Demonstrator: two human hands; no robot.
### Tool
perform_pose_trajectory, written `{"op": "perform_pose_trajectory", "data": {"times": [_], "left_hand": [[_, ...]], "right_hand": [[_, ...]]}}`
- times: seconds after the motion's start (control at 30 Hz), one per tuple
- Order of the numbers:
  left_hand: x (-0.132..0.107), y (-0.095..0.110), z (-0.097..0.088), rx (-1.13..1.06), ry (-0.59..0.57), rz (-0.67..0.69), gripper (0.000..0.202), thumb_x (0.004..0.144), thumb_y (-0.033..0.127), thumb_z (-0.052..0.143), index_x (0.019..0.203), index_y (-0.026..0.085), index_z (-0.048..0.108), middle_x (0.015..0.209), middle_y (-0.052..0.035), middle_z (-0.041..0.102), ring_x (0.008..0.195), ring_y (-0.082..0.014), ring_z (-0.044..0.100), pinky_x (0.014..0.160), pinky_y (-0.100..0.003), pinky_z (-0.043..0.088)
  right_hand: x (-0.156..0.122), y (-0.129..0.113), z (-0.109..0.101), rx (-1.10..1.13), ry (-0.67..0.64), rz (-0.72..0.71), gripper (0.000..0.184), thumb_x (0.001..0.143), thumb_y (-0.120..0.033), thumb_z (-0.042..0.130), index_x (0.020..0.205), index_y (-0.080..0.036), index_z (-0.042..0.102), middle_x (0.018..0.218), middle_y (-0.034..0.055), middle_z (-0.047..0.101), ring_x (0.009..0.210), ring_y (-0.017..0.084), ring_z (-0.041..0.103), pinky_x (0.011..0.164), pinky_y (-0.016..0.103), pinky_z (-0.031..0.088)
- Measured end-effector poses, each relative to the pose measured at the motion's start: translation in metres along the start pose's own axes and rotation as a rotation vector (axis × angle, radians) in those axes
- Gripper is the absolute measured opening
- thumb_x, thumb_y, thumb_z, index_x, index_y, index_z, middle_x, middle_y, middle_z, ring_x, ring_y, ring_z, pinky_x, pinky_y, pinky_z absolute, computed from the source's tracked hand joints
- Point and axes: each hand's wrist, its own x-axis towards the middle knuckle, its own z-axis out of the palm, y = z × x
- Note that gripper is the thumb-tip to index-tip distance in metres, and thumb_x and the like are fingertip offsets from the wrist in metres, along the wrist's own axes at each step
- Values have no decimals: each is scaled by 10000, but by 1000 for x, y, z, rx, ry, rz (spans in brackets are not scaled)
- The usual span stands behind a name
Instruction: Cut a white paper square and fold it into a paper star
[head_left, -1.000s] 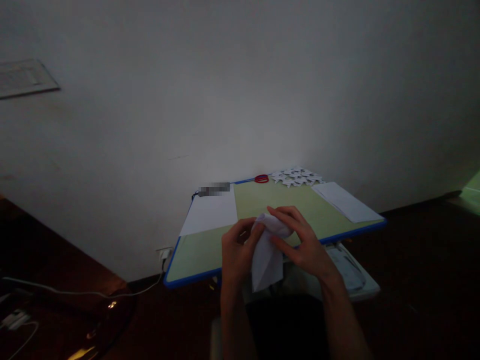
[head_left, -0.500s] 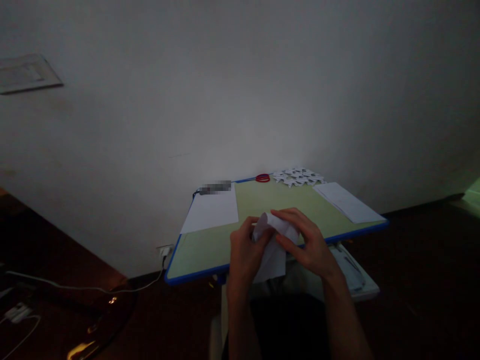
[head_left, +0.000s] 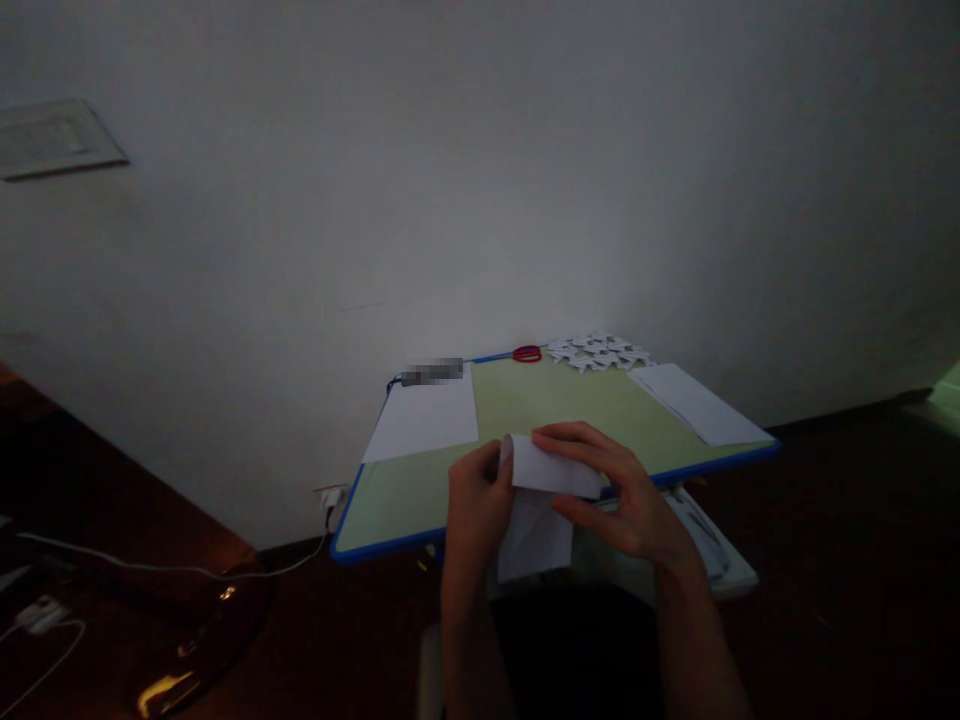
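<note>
Between my two hands, over the near edge of the table, is a white sheet of paper (head_left: 536,545). Its upper part curls over into a band, and the lower part hangs down toward my lap. My left hand (head_left: 480,500) is closed on the paper's left side, with the thumb at the curled edge. On the right side, my right hand (head_left: 615,485) has its fingers along the top of the band and its thumb below, gripping the paper. The paper's far side is hidden.
The pale green table (head_left: 540,395) has a blue rim. At its back lie red-handled scissors (head_left: 527,354) and several folded white paper pieces (head_left: 600,351). Flat white sheets lie left (head_left: 424,415) and right (head_left: 701,405). Below is a drawer (head_left: 739,575); a cable (head_left: 180,572) runs to a wall socket.
The paper's top has gone from a loose, cone-like curl to a flatter folded-over band. My left hand has moved slightly left and down, its thumb now at the band's left edge.
</note>
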Motion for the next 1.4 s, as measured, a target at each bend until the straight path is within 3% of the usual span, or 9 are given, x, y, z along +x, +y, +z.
{"op": "perform_pose_trajectory", "data": {"times": [0.17, 0.3, 0.4, 0.47, 0.67, 0.83, 0.97, 1.1, 1.4], "left_hand": [[-3, 4, -5, -221, -113, -114, 486, 887, 613, 665, 1043, 160, 745, 737, -42, 728, 597, -176, 607, 521, -242, 418], [-6, 7, -4, -251, -74, -61, 562, 924, 675, 595, 981, 147, 777, 873, -94, 768, 774, -209, 676, 643, -259, 485], [-8, 10, -4, -411, -160, -107, 700, 968, 733, 441, 1059, 130, 783, 943, -141, 784, 868, -259, 718, 740, -318, 535], [-9, 11, -4, -479, -215, -94, 670, 986, 698, 449, 1087, 126, 786, 984, -153, 789, 918, -278, 730, 782, -339, 549], [-7, 6, -2, -515, -311, 95, 385, 892, 409, 774, 1218, 207, 741, 1156, -113, 771, 1037, -258, 718, 906, -331, 551], [-2, 1, 10, -490, -196, 221, 366, 900, 372, 770, 1232, 231, 715, 1129, -91, 740, 1029, -227, 689, 868, -301, 553], [-1, 0, 16, -455, -139, 273, 370, 913, 458, 736, 1193, 216, 720, 1181, -104, 729, 1075, -244, 682, 924, -330, 544], [-1, 0, 17, -429, -88, 264, 435, 917, 549, 699, 1163, 190, 714, 1105, -105, 754, 998, -241, 701, 881, -322, 548], [-4, -2, 17, -400, 125, 303, 391, 962, 578, 620, 1023, 196, 676, 921, -35, 703, 835, -176, 648, 754, -249, 512]], "right_hand": [[5, 3, 4, -61, 146, 13, 323, 998, -255, 657, 1308, -324, 712, 1272, 55, 702, 1185, 210, 660, 1034, 373, 529], [8, 7, 6, -106, 225, 37, 369, 968, -242, 704, 1331, -311, 691, 1233, 56, 722, 1131, 212, 686, 986, 369, 550], [8, 8, 4, -121, 257, 50, 338, 974, -252, 696, 1309, -296, 698, 1206, 58, 739, 1103, 216, 694, 958, 370, 557], [8, 8, 3, -114, 284, 69, 309, 978, -261, 692, 1285, -292, 708, 1207, 57, 741, 1115, 217, 689, 967, 373, 551], [6, 8, 4, -1, 355, 112, 377, 972, -299, 705, 1346, -319, 663, 1251, 59, 694, 1132, 229, 663, 947, 393, 555], [8, 0, 9, -21, 405, 94, 361, 963, -277, 714, 1317, -326, 669, 1186, 44, 686, 1016, 215, 669, 888, 384, 555], [12, -7, 12, -111, 433, 12, 312, 936, -236, 746, 1235, -310, 694, 1123, 33, 700, 1027, 223, 637, 917, 387, 519], [15, -12, 19, -149, 461, -23, 324, 904, -215, 781, 1202, -310, 698, 1062, 29, 688, 956, 215, 604, 808, 353, 515], [11, -16, 26, -33, 327, -66, 403, 966, -192, 684, 1345, -326, 666, 1143, 57, 628, 830, 160, 615, 757, 331, 559]]}}
